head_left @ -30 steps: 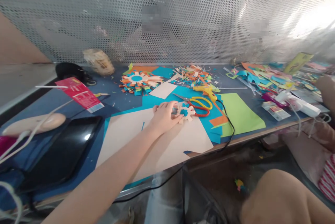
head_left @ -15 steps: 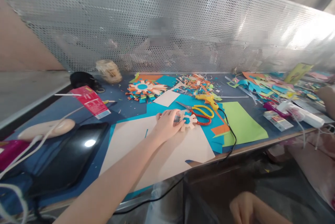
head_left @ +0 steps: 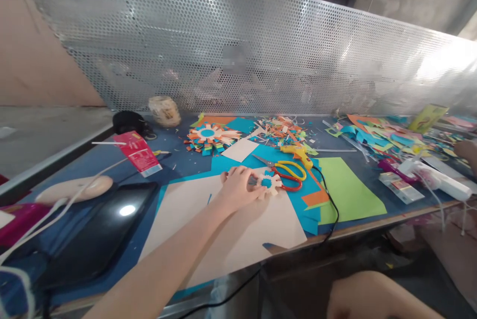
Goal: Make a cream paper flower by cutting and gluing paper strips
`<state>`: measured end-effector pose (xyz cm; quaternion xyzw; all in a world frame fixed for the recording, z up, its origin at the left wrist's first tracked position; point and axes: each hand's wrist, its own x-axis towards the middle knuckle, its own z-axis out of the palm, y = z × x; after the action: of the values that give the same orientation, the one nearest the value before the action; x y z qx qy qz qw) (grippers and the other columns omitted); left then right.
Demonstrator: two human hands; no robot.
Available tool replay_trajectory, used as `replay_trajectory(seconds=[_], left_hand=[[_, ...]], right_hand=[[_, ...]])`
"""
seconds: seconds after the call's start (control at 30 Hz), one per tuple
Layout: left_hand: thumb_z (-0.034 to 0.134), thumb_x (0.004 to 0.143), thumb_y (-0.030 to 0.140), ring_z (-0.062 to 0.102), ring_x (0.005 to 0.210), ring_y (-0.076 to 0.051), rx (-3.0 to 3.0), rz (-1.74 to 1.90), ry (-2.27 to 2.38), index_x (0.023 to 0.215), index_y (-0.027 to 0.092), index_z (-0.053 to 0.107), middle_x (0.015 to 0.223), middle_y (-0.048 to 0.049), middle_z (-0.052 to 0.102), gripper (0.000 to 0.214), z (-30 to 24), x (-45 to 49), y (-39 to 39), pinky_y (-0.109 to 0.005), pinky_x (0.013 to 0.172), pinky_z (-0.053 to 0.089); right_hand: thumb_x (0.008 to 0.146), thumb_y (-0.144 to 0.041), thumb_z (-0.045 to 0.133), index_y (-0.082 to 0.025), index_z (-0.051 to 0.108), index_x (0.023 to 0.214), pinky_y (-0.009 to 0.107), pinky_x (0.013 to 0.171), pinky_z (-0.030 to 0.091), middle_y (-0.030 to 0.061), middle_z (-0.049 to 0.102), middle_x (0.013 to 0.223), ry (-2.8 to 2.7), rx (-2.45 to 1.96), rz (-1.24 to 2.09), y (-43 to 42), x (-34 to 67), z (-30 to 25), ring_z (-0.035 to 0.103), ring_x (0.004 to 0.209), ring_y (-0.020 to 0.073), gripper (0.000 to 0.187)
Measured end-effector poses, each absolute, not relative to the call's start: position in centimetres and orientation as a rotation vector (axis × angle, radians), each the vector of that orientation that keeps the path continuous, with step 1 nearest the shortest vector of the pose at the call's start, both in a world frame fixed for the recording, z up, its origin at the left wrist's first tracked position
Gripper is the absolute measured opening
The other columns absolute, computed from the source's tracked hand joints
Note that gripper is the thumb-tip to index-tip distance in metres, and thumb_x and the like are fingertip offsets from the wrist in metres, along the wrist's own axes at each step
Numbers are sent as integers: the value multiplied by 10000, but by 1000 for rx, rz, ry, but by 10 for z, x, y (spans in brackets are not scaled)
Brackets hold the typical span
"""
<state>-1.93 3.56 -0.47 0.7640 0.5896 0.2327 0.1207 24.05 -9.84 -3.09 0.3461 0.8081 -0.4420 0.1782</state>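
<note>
Notched paper disc (head_left: 274, 187), cream with blue centre: left hand (head_left: 237, 189) pinches its near edge, just above large cream sheet (head_left: 249, 242). Looks light, bendy; tabs likely crease, so best held by the middle. Scissors (head_left: 272, 164) just right of left hand. Right hand (head_left: 354, 291) low, blurred; can't tell finger pose.

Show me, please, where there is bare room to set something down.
Bare blue tabletop separates the lime-green paper sheet from the flat pale packet; another patch, flecked, lies between the red packet and turquoise paper. It is crowded beside the left hand: fringed cream paper disc, red-and-yellow scissors, yellow glue gun.
</note>
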Motion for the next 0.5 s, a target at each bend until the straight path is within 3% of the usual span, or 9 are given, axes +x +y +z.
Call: replay_trajectory(seconds=[0.1,0.2,0.4,0.5], left_hand=[[575,658,450,445,1051,-292,2239,647,1744,942,219,564,1058,-81,570,366,-6,-19,35,-473,880,278],[595,638,450,439,1049,-293,2238,634,1733,981,231,570,1061,-77,554,408,-7,-18,35,-468,878,284],[653,574,383,458,1030,-292,2143,670,1658,896,214,542,1017,-66,569,380,1,-18,32,-455,854,314],[636,584,297,530,924,-261,2019,745,1546,860,206,468,914,-38,594,336,3,-20,34,-451,822,351]], right_hand=[[798,-214,527,-216,682,859,159,542,407,-27,679,740,2486,899,-1219,-79,231,24,611,655,102,167],[847,-240,461,-194,652,877,220,692,431,34,671,860,2792,1247,-871,-39,209,55,603,785,148,199],[775,-223,559,-144,588,983,367,848,425,119,625,1021,3129,1470,-446,60,171,46,557,984,237,225],[766,-295,586,-154,537,1087,365,841,443,109,615,1064,3171,1417,-681,83,166,38,572,970,217,354]])
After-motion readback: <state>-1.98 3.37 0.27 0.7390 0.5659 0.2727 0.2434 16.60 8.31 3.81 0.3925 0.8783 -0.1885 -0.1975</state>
